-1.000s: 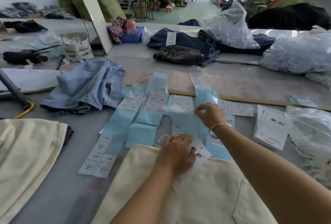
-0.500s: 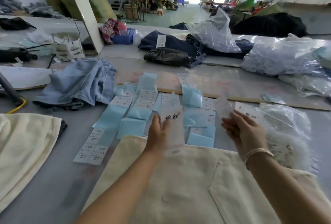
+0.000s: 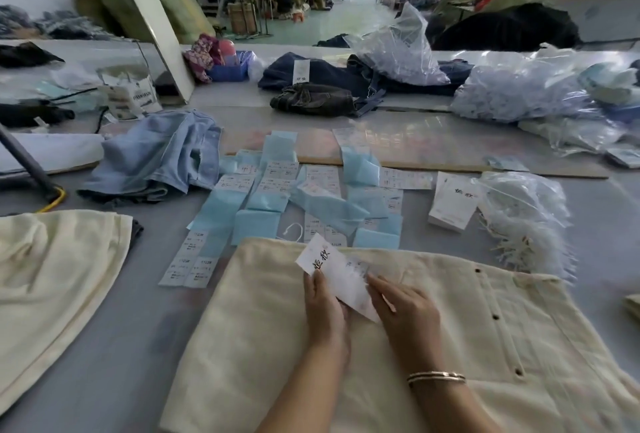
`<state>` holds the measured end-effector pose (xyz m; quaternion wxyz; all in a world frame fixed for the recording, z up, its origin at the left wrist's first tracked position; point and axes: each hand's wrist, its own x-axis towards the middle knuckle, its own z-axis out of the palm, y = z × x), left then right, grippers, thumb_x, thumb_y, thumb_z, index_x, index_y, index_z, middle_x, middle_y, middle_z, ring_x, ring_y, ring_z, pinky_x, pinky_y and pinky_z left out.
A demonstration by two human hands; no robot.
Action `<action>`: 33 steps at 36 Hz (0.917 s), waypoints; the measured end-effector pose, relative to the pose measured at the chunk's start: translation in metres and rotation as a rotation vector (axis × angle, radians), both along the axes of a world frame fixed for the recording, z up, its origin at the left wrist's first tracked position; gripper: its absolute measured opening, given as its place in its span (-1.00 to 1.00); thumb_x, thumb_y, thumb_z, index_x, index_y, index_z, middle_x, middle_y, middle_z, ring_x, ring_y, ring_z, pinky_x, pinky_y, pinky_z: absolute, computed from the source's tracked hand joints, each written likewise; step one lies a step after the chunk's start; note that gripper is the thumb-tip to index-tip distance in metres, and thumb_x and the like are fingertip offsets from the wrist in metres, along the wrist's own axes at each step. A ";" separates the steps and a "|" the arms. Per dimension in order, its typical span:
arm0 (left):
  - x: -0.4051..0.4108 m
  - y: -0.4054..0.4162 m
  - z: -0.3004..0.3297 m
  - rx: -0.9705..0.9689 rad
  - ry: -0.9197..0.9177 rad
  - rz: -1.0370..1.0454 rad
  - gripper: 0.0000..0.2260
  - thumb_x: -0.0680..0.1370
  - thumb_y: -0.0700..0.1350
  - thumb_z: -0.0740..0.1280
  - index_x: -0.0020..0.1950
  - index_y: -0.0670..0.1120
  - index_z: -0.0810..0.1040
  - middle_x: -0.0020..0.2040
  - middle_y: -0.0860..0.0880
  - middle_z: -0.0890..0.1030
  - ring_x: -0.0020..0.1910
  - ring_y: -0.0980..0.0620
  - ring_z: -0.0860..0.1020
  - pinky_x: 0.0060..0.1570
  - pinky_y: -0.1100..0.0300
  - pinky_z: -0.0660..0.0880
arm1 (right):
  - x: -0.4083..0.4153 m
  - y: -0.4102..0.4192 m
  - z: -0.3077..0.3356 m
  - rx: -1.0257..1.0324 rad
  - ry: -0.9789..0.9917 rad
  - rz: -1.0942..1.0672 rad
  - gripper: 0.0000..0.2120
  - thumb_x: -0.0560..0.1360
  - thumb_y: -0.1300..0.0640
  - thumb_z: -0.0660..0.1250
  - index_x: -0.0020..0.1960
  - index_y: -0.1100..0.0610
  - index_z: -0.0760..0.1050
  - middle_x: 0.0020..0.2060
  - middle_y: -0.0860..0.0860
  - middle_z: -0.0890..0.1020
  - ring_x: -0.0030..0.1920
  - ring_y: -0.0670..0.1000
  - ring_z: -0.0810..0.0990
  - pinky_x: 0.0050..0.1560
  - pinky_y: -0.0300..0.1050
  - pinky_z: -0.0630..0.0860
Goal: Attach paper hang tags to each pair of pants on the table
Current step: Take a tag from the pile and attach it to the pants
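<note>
Tagging incomplete: both hands, left hand (image 3: 323, 308) and right hand (image 3: 403, 308), pinch a white hang tag (image 3: 341, 275) over near cream pants (image 3: 346, 346), unattached. Far denim pants (image 3: 322, 74) carry a tag; light-blue jeans (image 3: 156, 155) seemingly untagged.

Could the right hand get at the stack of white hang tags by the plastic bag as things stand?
Probably yes. The stack of white hang tags lies uncovered on the table, ahead and to the right of the right hand, with only cream pants between. But that hand is on the tag that both hands hold.
</note>
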<state>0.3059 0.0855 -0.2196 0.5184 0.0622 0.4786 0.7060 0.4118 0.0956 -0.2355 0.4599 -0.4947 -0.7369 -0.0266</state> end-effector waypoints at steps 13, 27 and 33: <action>-0.001 0.001 -0.006 0.072 -0.007 -0.018 -0.77 0.69 -0.09 0.06 0.26 -0.02 0.44 0.02 -0.08 0.64 -0.12 0.05 0.64 -0.18 0.17 0.58 | -0.005 -0.004 0.004 -0.082 -0.211 0.063 -0.76 0.44 -0.05 0.26 -0.11 -0.02 0.68 -0.16 -0.07 0.72 -0.16 -0.06 0.69 -0.06 -0.20 0.39; -0.002 0.014 0.000 -0.119 0.082 -0.007 -0.77 0.57 -0.36 0.22 0.15 -0.17 0.55 -0.07 -0.15 0.64 -0.20 -0.09 0.61 -0.29 0.13 0.57 | -0.005 -0.010 0.014 -0.124 -0.300 0.145 -0.78 0.24 0.06 0.60 -0.13 -0.09 0.69 0.09 -0.06 0.66 0.13 0.05 0.62 0.12 -0.06 0.34; -0.005 0.021 0.001 -0.148 0.010 -0.023 -0.84 0.59 -0.35 0.21 0.10 -0.21 0.53 -0.07 -0.23 0.61 -0.29 -0.10 0.59 -0.27 0.08 0.57 | -0.002 -0.021 0.019 -0.071 -0.434 0.310 -0.82 0.31 0.00 0.44 -0.09 -0.16 0.68 0.00 -0.25 0.67 0.15 -0.06 0.61 0.23 -0.01 0.28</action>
